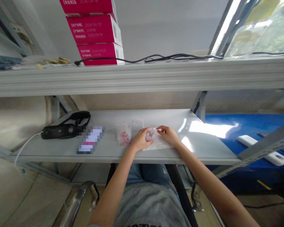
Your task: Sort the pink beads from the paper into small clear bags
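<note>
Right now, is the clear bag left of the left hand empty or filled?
Partly filled: pink pieces show through the clear bag, mostly toward the end nearer the person.

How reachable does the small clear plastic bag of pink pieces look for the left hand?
Probably yes: the small clear bag lies just beside the left hand, with nothing visible between them.

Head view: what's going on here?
A seated person has both hands at a whitish, see-through bag on the grey table. The left hand curves around its near left side; the right hand's fingers are at its top, grip unclear. Just left lies a small clear bag of pink pieces.
</note>
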Action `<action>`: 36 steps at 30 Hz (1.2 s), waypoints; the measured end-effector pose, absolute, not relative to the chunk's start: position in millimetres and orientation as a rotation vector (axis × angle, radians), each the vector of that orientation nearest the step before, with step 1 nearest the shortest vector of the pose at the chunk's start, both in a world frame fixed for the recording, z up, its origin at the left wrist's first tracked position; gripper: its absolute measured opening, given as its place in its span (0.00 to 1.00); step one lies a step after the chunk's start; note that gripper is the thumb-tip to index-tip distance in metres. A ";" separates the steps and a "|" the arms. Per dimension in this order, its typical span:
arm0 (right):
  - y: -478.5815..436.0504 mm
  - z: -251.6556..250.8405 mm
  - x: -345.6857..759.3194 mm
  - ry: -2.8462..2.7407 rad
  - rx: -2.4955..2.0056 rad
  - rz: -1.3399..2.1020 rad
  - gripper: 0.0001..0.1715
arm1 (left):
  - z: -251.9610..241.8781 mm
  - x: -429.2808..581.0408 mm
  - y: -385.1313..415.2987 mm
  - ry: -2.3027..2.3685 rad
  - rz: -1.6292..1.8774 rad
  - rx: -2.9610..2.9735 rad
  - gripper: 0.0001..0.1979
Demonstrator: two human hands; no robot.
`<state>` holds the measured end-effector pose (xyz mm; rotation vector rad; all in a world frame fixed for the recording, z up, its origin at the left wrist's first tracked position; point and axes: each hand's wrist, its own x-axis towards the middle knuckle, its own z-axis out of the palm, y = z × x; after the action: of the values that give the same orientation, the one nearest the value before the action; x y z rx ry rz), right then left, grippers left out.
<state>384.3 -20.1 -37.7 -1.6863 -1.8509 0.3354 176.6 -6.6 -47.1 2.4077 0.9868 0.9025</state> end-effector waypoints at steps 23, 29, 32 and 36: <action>-2.6 -13.0 355.5 -2.106 -1.930 0.206 0.15 | -36.5 177.0 -11.3 1.040 1.067 2.334 0.24; 1.1 -20.7 355.5 -2.076 -1.917 0.206 0.15 | -38.4 177.2 -10.5 1.062 1.064 2.326 0.26; 3.8 -23.5 355.9 -2.067 -1.892 0.258 0.15 | -39.6 176.9 -10.1 1.065 1.064 2.331 0.27; 5.5 -23.6 358.8 -2.001 -1.834 0.304 0.14 | -40.1 176.8 -10.3 1.067 1.075 2.325 0.27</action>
<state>358.8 5.5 -23.6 -1.8341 -2.0009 0.3042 176.8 -10.3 -40.1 2.3251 1.0667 1.0753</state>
